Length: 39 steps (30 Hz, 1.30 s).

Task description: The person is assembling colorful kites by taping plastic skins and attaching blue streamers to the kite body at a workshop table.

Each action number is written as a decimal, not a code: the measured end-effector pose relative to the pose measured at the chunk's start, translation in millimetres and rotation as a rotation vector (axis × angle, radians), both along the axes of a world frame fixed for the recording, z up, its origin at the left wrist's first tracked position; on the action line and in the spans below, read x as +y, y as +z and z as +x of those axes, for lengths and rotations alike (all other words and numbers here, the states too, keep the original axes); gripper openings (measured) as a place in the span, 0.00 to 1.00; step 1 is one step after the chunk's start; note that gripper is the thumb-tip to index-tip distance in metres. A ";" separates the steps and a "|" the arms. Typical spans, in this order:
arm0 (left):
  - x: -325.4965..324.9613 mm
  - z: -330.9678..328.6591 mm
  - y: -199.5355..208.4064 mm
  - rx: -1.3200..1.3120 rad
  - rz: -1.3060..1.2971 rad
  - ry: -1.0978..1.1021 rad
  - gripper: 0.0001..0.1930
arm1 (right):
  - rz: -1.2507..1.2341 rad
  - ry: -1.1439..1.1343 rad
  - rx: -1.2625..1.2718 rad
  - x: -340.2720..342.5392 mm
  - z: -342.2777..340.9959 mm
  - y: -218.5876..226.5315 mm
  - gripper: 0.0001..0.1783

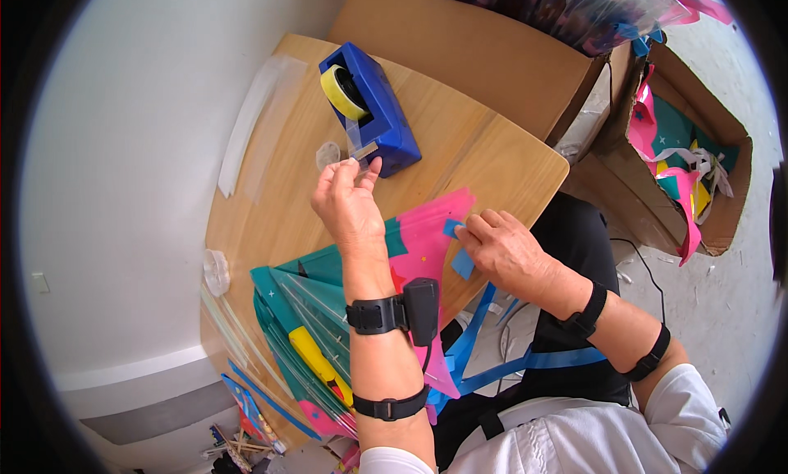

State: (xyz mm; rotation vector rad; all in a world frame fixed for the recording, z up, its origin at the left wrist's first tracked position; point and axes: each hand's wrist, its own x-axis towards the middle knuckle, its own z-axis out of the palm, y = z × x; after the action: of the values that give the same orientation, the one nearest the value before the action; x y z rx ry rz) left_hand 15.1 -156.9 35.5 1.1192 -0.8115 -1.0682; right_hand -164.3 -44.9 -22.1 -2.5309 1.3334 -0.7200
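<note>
On the pale wooden table point(484, 146), the pink-and-teal printed sheet point(427, 236) lies below and between my two hands, its length slanting from the lower left up to a pink corner at the upper right. My right hand point(509, 248) is the nearer to that corner; its thumb and fingers are closed in a pinch on a short blue strip point(451, 228) at the sheet's right edge, with a second blue piece point(463, 265) just below it. My left hand point(351, 195) stands beyond the sheet, its forearm crossing above the teal part. The blue tape dispenser point(382, 105) lies directly ahead of this hand, its long axis running from upper left to lower right, with the cutter end nearest my fingertips. The clear tape point(353, 133) leads from the yellow-sided roll point(343, 92) to those fingertips; my thumb and fingers curl about its free end, though I cannot tell whether they grip it. The tape therefore lies up and to the left of the blue strip, well apart from it. I can read no brand, label or lettering on the dispenser or the sheet; the sheet's small star and cross marks are printed ornament.
</note>
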 end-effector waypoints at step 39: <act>16.7 -14.4 -9.6 -1.399 0.122 -1.113 0.05 | 0.003 -0.009 -0.013 1.4 1.2 0.1 0.12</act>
State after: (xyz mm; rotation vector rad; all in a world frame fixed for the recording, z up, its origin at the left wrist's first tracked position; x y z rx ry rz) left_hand 0.8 -140.2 25.9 1.4933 -2.7198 -1.0654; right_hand -163.0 -43.5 -22.0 -2.5150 1.3423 -0.7336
